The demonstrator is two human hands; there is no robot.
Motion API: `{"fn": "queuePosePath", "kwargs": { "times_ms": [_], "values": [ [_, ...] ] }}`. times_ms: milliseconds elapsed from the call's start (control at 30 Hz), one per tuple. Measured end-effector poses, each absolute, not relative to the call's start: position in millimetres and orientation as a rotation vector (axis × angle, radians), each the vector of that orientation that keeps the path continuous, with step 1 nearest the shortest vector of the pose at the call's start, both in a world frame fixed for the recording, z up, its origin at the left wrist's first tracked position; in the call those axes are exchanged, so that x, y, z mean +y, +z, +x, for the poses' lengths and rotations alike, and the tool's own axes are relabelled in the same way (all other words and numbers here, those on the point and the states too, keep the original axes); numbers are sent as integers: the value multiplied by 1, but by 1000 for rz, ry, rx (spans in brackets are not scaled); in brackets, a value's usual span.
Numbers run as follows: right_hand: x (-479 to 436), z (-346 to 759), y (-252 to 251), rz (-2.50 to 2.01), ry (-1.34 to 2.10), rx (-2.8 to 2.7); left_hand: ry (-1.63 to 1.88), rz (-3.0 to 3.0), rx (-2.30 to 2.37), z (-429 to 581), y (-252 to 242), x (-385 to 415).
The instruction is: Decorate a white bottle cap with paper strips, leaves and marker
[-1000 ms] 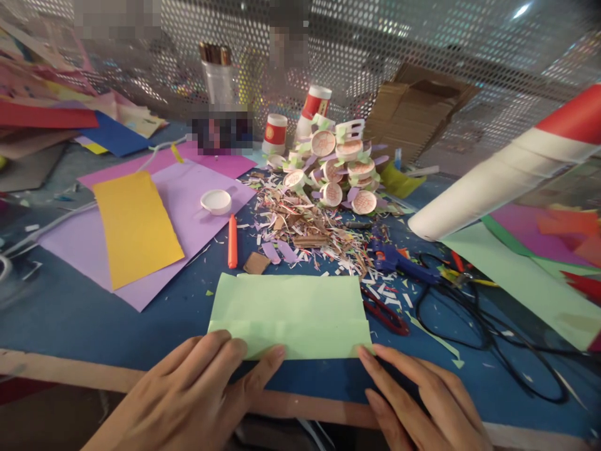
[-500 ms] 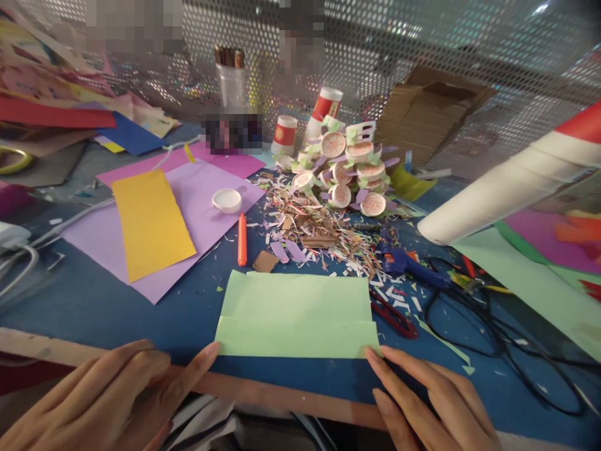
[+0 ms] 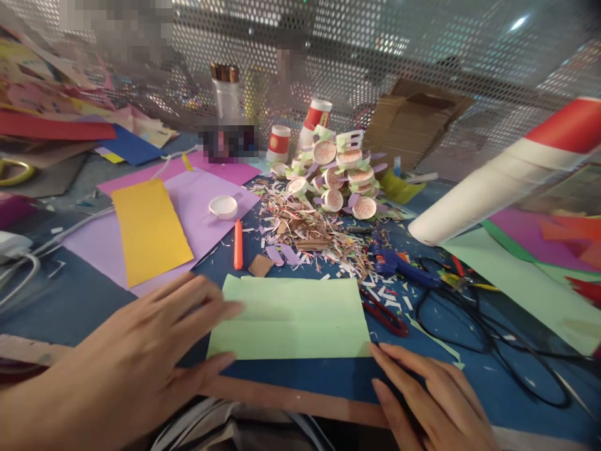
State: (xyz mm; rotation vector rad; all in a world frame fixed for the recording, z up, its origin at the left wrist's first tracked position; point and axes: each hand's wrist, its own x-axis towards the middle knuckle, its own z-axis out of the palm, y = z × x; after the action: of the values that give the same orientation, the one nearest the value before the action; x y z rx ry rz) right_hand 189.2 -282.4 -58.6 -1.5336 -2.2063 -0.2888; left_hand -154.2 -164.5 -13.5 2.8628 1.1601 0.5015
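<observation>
A light green sheet of paper (image 3: 295,319) lies before me near the table's front edge, with a crease running across it. My left hand (image 3: 164,351) is over the paper's left end, slightly blurred, its thumb and fingers apart; whether it touches the sheet I cannot tell. At the lower right corner of the sheet, the index fingertip of my right hand (image 3: 422,394) rests on or beside the edge, its fingers stretched out. Just beyond the paper lie an orange marker (image 3: 238,245) and a small brown cardboard square (image 3: 261,265).
Paper scraps (image 3: 314,232) are heaped before a pile of paper-cup pieces (image 3: 338,169). To the right are a blue glue gun (image 3: 404,266), dark red scissors (image 3: 387,316), a black cable (image 3: 488,338) and stacked paper cups (image 3: 493,181). Purple paper (image 3: 188,200) and a yellow sheet (image 3: 153,232) lie left.
My left hand has moved up and right from the paper's lower left corner to over its left end. My right hand stays near the lower right corner. The view has shifted slightly.
</observation>
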Motion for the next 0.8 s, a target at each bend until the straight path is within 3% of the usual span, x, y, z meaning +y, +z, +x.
{"fn": "queuePosePath", "kwargs": {
  "times_ms": [300, 800],
  "values": [
    [-281, 184, -57, -1536, -288, -2168, 84, 2806, 880, -86, 6, -92],
    [-278, 186, -54, -1594, -263, -2142, 130, 2347, 827, -70, 24, -75]
  ]
}}
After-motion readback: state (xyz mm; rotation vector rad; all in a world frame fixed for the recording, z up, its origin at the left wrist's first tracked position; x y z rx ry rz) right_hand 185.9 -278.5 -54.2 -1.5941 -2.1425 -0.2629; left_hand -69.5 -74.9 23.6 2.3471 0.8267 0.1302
